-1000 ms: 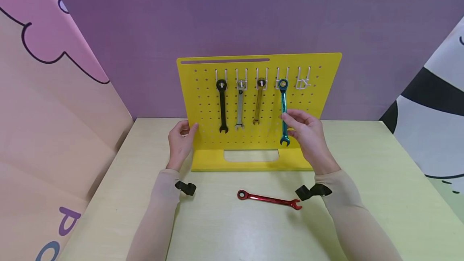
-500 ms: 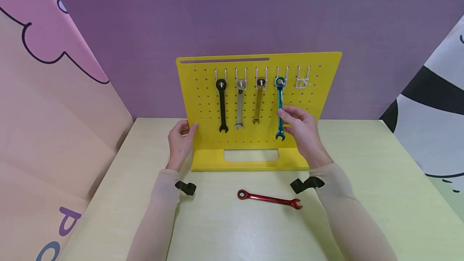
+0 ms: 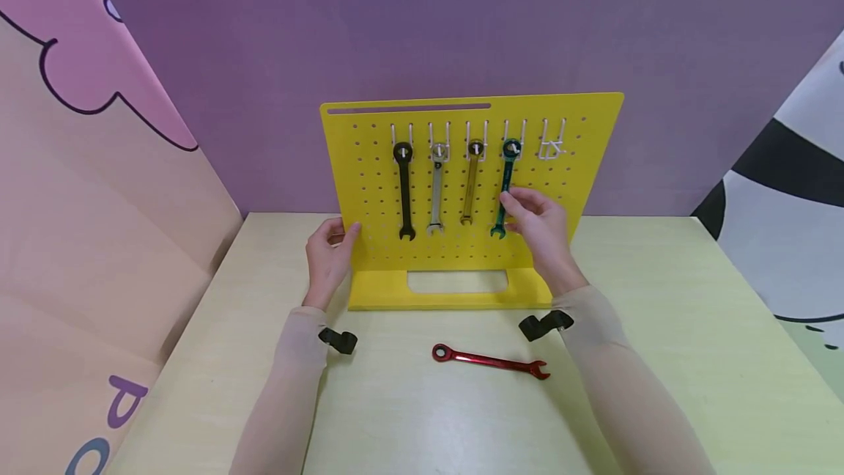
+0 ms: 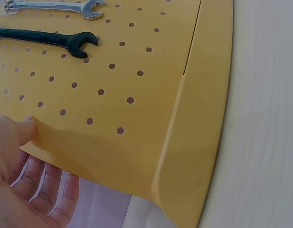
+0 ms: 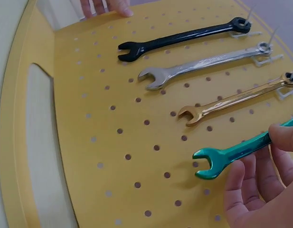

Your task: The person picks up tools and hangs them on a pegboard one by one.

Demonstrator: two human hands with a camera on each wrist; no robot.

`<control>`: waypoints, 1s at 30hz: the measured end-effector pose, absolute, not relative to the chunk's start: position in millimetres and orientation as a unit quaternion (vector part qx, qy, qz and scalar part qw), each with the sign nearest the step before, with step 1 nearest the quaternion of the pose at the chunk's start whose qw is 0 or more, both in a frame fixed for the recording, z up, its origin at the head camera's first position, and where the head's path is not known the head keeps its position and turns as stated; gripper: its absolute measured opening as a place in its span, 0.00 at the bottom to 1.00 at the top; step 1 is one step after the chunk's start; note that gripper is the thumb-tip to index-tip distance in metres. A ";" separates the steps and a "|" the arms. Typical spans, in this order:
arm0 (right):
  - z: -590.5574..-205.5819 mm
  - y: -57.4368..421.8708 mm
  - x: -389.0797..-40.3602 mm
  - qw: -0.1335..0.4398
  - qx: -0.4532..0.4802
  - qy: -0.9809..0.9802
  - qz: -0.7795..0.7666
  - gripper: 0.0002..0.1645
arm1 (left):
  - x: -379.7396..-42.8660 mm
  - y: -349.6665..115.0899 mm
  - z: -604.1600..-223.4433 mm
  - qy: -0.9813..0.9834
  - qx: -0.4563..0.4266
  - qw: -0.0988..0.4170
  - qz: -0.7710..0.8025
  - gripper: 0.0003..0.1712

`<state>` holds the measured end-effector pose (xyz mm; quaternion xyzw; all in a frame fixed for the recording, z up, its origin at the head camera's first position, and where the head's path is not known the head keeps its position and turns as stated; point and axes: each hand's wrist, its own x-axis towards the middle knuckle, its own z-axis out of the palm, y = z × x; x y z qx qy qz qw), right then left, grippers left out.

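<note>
My right hand [image 3: 546, 240] pinches the shaft of a teal-green combination wrench [image 3: 507, 173] between thumb and fingers. The wrench's ring end is at the fourth white hook of a yellow pegboard [image 3: 587, 160], and its open end tilts down to the left. Whether the hook carries its weight I cannot tell. At the board's left edge my left hand [image 3: 327, 261] grips it, thumb on the front and fingers behind, as the left wrist view also shows. A black wrench [image 5: 184, 38], a silver wrench [image 5: 208, 62] and a gold wrench [image 5: 236, 99] hang from hooks left of the teal one.
A red wrench [image 3: 491, 362] lies on the pale table [image 3: 395, 409] in front of the board. Right of the teal wrench, a fifth white hook [image 3: 552, 145] holds nothing. A purple backdrop [image 3: 422, 28] stands behind the board.
My right hand has moved left and slightly up with the teal wrench; its ring end is now at the fourth hook and its lower end has swung left. The left hand stays put.
</note>
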<state>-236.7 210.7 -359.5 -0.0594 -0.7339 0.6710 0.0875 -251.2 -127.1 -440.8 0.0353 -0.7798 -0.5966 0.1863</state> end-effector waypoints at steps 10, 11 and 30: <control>-375.3 208.9 -240.4 0.145 -0.020 -0.793 0.592 0.28 | -251.4 -126.3 -438.7 -0.780 0.039 0.187 -0.596 0.18; -376.9 208.2 -240.2 0.157 -0.016 -0.799 0.581 0.28 | -251.2 -126.3 -438.7 -0.780 0.041 0.186 -0.596 0.18; -400.8 206.0 -236.5 0.329 0.067 -0.844 0.419 0.16 | -250.1 -126.3 -438.2 -0.780 0.039 0.184 -0.596 0.17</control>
